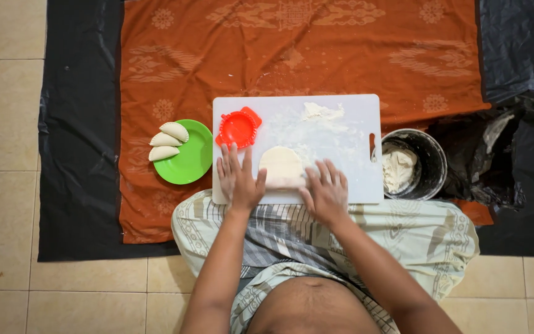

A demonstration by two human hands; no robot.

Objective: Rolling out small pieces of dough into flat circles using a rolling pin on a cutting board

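Note:
A flattened sheet of pale dough (281,163) lies on a white cutting board (347,161) dusted with flour. Something under my palms at the dough's near edge may be a rolling pin, mostly hidden. My left hand (239,179) lies flat at the dough's left side, fingers spread. My right hand (327,190) lies flat at its right side, fingers spread too. A red hinged dumpling press (238,127) sits on the board's far left corner, just beyond my left fingers.
A green plate (194,162) left of the board holds three folded dumplings (167,140). A metal pot (431,162) with more dough (397,168) stands right of the board. An orange patterned cloth (292,55) over black plastic sheeting (78,136) covers the tiled floor.

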